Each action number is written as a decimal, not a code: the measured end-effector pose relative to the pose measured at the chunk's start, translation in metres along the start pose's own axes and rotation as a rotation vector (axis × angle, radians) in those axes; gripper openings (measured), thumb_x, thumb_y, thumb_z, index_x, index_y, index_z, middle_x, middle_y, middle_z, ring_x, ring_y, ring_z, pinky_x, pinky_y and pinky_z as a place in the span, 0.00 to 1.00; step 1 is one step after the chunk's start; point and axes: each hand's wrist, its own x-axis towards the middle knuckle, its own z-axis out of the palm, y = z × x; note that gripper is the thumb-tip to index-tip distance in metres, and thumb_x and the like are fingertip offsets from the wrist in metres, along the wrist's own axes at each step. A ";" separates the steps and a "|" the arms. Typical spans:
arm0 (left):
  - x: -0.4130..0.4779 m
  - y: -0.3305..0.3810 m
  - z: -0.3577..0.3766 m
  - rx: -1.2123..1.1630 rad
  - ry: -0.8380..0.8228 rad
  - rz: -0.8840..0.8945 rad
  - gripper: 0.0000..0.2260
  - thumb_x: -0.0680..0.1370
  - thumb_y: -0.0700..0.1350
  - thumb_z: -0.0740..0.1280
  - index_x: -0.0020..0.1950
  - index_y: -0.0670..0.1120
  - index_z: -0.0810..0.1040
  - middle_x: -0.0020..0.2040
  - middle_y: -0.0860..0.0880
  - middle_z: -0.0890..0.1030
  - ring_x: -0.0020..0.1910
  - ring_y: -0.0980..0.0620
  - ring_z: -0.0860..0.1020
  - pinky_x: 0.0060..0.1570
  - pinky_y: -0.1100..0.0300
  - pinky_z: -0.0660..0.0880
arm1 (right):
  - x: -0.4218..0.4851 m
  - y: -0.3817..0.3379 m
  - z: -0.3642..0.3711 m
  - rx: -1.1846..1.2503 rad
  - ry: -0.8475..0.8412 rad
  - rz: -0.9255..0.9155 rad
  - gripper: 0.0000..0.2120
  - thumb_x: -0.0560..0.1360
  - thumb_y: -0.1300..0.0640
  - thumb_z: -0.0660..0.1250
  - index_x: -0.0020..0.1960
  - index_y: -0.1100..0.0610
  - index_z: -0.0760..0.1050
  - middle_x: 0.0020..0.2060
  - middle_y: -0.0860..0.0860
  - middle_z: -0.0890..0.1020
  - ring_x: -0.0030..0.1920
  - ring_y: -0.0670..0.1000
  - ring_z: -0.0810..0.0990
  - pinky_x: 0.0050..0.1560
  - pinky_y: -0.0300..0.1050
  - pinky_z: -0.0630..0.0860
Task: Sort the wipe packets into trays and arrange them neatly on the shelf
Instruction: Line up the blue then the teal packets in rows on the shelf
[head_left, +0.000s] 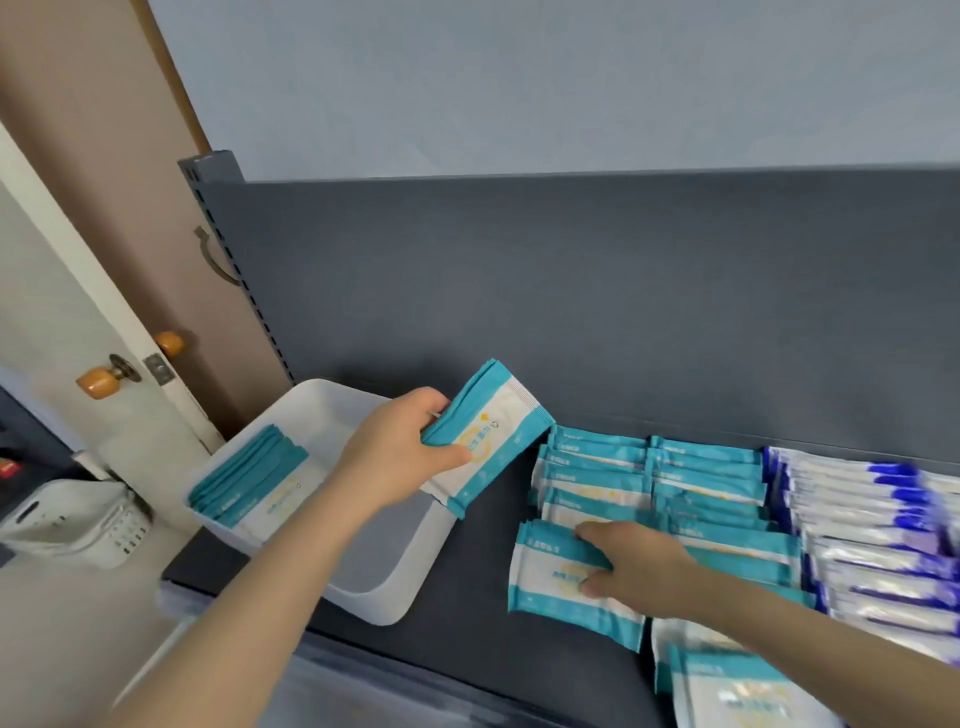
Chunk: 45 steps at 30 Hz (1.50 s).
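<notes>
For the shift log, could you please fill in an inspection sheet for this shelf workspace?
Surface: dark grey shelf, grey back panel.
Job's things: white tray holding teal wipe packets; teal packet rows and blue-white packets on the shelf.
Clutter: nothing seen.
Grippers: left hand grips a teal stack near the tray's right rim; right hand grips a front stack.
Cables: nothing seen.
Surroundings: door with wooden knobs, white basket at left.
</notes>
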 end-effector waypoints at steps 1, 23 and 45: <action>-0.001 0.001 0.008 -0.002 -0.033 0.003 0.15 0.69 0.51 0.75 0.52 0.53 0.73 0.51 0.57 0.81 0.48 0.57 0.81 0.46 0.46 0.80 | -0.002 0.003 0.006 -0.003 -0.015 0.002 0.16 0.75 0.48 0.65 0.60 0.51 0.70 0.55 0.48 0.78 0.55 0.51 0.76 0.47 0.45 0.71; -0.022 0.007 0.148 0.253 -0.481 0.228 0.26 0.70 0.42 0.74 0.65 0.52 0.73 0.61 0.53 0.73 0.61 0.53 0.70 0.60 0.56 0.71 | 0.025 0.037 -0.003 0.080 0.169 0.032 0.16 0.75 0.52 0.67 0.63 0.50 0.73 0.54 0.47 0.80 0.53 0.49 0.77 0.49 0.41 0.73; -0.038 -0.003 0.159 0.271 -0.363 0.355 0.32 0.71 0.44 0.71 0.73 0.57 0.65 0.62 0.58 0.66 0.64 0.59 0.62 0.58 0.57 0.72 | 0.024 0.047 0.004 0.064 0.211 0.015 0.27 0.74 0.61 0.67 0.70 0.46 0.68 0.66 0.44 0.74 0.65 0.47 0.72 0.64 0.41 0.70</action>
